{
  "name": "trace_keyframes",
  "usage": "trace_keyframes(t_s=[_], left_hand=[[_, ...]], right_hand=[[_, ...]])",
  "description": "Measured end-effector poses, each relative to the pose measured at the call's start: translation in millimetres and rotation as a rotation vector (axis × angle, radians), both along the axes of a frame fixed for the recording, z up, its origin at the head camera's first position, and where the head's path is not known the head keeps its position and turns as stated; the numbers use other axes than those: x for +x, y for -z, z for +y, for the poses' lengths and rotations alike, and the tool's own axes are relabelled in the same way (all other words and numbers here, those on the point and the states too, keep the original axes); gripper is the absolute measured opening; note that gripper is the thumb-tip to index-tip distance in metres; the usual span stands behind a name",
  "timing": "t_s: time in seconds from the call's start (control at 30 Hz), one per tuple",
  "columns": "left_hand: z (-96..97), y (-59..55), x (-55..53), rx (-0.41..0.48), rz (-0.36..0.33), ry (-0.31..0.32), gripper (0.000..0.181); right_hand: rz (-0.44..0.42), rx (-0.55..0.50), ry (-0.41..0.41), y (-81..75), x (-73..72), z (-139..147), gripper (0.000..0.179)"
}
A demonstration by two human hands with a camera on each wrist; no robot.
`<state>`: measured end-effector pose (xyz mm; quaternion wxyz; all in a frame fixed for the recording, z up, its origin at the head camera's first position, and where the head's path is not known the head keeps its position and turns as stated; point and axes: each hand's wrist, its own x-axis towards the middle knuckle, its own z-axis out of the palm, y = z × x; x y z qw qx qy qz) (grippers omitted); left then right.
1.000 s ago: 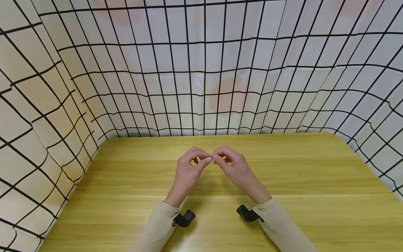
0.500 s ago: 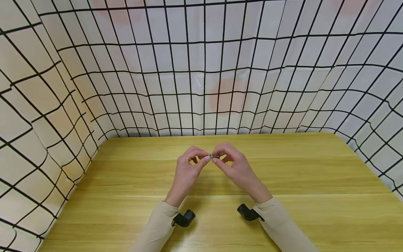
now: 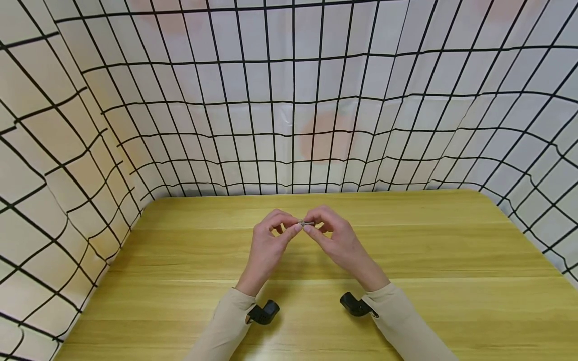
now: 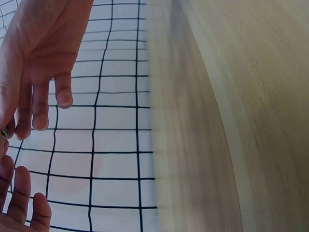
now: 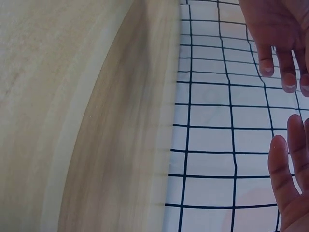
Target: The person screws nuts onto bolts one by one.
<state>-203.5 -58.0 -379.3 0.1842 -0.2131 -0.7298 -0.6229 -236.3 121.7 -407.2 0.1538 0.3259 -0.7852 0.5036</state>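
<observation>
Over the wooden table, my two hands meet fingertip to fingertip in the head view. A small, slim metal piece (image 3: pixel 309 223), like a screw or bolt, lies level between them. My left hand (image 3: pixel 270 239) pinches its thicker left end between thumb and index finger. The thin right part passes between the thumb and index finger of my right hand (image 3: pixel 336 234), which pinch it. In the left wrist view only a speck of the metal piece (image 4: pixel 4 132) shows at the left edge. The right wrist view leaves it out of frame; the other fingers there are spread loosely.
A wooden table (image 3: pixel 180 281) spreads under both hands. White sheeting (image 3: pixel 253 118) with a black grid rises behind it and along both sides. A black wrist camera (image 3: pixel 265 313) sits on the left sleeve, another black camera (image 3: pixel 355 305) on the right.
My right index finger and thumb have parted slightly and shifted, so the thin right part of the metal piece now shows between them. The left hand has hardly moved.
</observation>
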Motion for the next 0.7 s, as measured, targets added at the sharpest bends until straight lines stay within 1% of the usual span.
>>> trace_keyframes(t_s=[0.17, 0.33, 0.53, 0.63, 0.7], left_hand=[[0.0, 0.1, -0.1, 0.0, -0.004, 0.0, 0.004], [0.6, 0.7, -0.1, 0.001, -0.008, 0.004, 0.004], [0.2, -0.4, 0.7, -0.024, 0.012, -0.006, 0.004], [0.0, -1.4, 0.5, -0.029, 0.018, -0.011, 0.004], [-0.3, -1.7, 0.2, -0.029, 0.013, -0.016, 0.004]], right_hand=[[-0.037, 0.0, 0.003, -0.7, 1.3, -2.2, 0.01], [-0.067, -0.028, -0.003, -0.6, 2.3, -4.4, 0.007], [-0.13, -0.014, 0.031, 0.6, 3.5, -3.4, 0.012], [-0.141, -0.005, 0.043, 0.8, 3.2, -2.1, 0.01], [-0.137, -0.01, 0.035, 0.9, 2.5, -1.7, 0.009]])
